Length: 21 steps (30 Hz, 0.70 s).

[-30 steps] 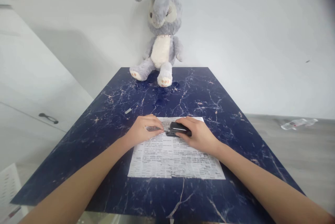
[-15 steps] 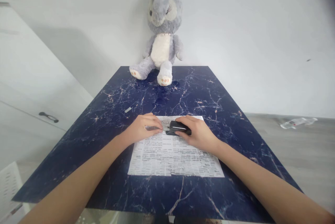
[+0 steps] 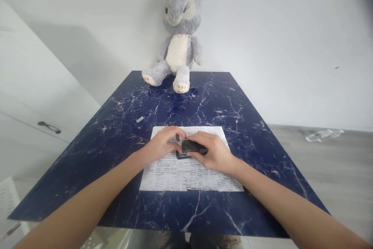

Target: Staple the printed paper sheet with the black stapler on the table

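A black stapler point(image 3: 194, 147) is over the printed paper sheet point(image 3: 190, 179), in the middle of the table. My right hand point(image 3: 215, 151) is wrapped round its rear part, with the thumb along the near side. At its front end, the curved fingers and thumb of my left hand point(image 3: 163, 143) close in on the stapler from both sides. The stapler's base shows a little apart from its top part at the front. Whether anything small sits between my left fingertips is hidden. The sheet lies flat under both hands, covered in dense print.
A small grey strip, perhaps staples point(image 3: 140, 119), lies on the dark blue marbled table point(image 3: 116, 187) beyond my left hand. A grey plush rabbit point(image 3: 177, 53) sits at the far edge against the wall. Clear plastic packaging point(image 3: 323, 135) lies on the floor to the right.
The stapler has turned and shifted slightly left and nearer in my right hand. My left fingertips, pinched together before, have spread round the stapler's front end. The view has shifted a little.
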### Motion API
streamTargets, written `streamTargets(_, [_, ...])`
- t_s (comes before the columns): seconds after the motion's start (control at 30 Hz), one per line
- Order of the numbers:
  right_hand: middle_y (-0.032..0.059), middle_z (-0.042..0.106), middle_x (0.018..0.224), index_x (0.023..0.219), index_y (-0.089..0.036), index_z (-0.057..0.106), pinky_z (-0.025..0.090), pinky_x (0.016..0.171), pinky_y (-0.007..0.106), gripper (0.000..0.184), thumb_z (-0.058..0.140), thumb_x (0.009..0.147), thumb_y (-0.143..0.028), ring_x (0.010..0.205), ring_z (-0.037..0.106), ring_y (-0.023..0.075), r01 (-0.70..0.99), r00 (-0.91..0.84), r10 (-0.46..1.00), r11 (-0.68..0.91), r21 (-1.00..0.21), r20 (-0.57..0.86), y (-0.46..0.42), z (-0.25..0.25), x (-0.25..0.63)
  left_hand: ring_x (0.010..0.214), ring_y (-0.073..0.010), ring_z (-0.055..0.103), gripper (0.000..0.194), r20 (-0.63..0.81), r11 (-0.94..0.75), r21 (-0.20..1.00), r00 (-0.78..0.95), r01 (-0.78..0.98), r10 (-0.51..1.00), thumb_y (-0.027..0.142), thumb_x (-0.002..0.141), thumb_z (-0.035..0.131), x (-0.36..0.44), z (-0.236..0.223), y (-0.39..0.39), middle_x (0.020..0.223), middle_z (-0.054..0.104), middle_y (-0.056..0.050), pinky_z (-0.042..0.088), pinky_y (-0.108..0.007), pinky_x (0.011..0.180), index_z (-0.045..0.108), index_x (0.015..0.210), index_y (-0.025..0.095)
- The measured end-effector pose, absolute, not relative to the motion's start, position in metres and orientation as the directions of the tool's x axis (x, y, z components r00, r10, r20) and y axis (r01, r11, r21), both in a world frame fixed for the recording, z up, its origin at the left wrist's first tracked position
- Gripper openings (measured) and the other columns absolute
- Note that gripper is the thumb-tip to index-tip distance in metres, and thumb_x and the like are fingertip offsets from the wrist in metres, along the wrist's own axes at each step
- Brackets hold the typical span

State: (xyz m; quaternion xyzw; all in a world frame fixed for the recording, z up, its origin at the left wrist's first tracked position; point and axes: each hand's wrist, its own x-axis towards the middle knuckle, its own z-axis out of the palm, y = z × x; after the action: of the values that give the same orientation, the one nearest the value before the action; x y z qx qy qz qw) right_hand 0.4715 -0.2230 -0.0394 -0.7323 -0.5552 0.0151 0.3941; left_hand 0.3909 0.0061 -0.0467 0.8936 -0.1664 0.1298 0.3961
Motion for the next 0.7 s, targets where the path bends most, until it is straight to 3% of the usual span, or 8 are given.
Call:
streamTargets(0.2, [0.0079, 0.071, 0.103, 0.117, -0.021, 0.062, 0.051, 0.08, 0.034, 0.029, 0.068, 0.091, -0.03, 0.091, 0.066, 0.0218, 0.8, 0.399, 0.839, -0.12, -0.588, 0.371, -0.217, -0.037, 0.466, 0.096, -0.0196, 0.064, 0.022, 0.321, -0.648, 0.65, 0.917, -0.396, -0.238, 0.034, 0.085, 0.076, 0.392, -0.038, 0.022, 0.101, 0.069, -0.003, 0.049, -0.035, 0.091, 0.066, 0.1, 0.022])
streamTargets(0.33, [0.007, 0.071, 0.102, 0.112, -0.021, 0.062, 0.051, 0.077, 0.034, 0.025, 0.067, 0.089, -0.027, 0.089, 0.066, 0.0215, 0.821, 0.433, 0.836, -0.212, -0.53, 0.336, -0.222, -0.032, 0.474, 0.121, -0.0237, 0.059, 0.032, 0.311, -0.769, 0.57, 0.942, -0.291, -0.126, 0.039, 0.099, 0.055, 0.396, -0.046, 0.026, 0.129, 0.065, -0.008, 0.043, -0.042, 0.106, 0.061, 0.128, 0.025])
streamTargets(0.4, [0.006, 0.071, 0.099, 0.11, -0.021, 0.062, 0.051, 0.076, 0.034, 0.023, 0.067, 0.088, -0.027, 0.086, 0.066, 0.0206, 0.807, 0.498, 0.793, -0.277, -0.522, 0.351, -0.227, -0.028, 0.482, 0.136, -0.0274, 0.048, 0.044, 0.299, -0.835, 0.475, 0.944, -0.277, -0.143, 0.041, 0.101, 0.05, 0.397, -0.054, 0.023, 0.145, 0.055, -0.011, 0.036, -0.048, 0.113, 0.051, 0.142, 0.024])
streamTargets(0.47, [0.0059, 0.072, 0.097, 0.108, -0.022, 0.063, 0.051, 0.076, 0.035, 0.021, 0.066, 0.087, -0.028, 0.085, 0.066, 0.0208, 0.774, 0.59, 0.71, -0.361, -0.52, 0.385, -0.234, -0.023, 0.494, 0.14, -0.0294, 0.043, 0.047, 0.268, -0.867, 0.4, 0.943, -0.297, -0.199, 0.041, 0.1, 0.052, 0.398, -0.06, 0.021, 0.15, 0.05, -0.011, 0.033, -0.049, 0.114, 0.049, 0.144, 0.023])
streamTargets(0.6, [0.0075, 0.072, 0.095, 0.103, -0.022, 0.064, 0.05, 0.074, 0.036, 0.018, 0.063, 0.088, -0.032, 0.083, 0.067, 0.0232, 0.683, 0.73, 0.516, -0.544, -0.487, 0.448, -0.249, -0.016, 0.518, 0.123, -0.0283, 0.054, 0.032, 0.252, -0.891, 0.35, 0.945, -0.289, -0.207, 0.028, 0.096, 0.055, 0.396, -0.056, 0.026, 0.131, 0.062, -0.01, 0.04, -0.046, 0.104, 0.057, 0.127, 0.022])
streamTargets(0.7, [0.0076, 0.072, 0.093, 0.101, -0.023, 0.064, 0.048, 0.068, 0.035, 0.019, 0.063, 0.087, -0.035, 0.081, 0.066, 0.0245, 0.615, 0.787, 0.47, -0.643, -0.457, 0.399, -0.257, -0.016, 0.531, 0.101, -0.0258, 0.06, 0.022, 0.233, -0.908, 0.348, 0.959, -0.234, -0.158, 0.017, 0.091, 0.053, 0.393, -0.047, 0.032, 0.109, 0.065, -0.007, 0.044, -0.043, 0.092, 0.055, 0.113, 0.021])
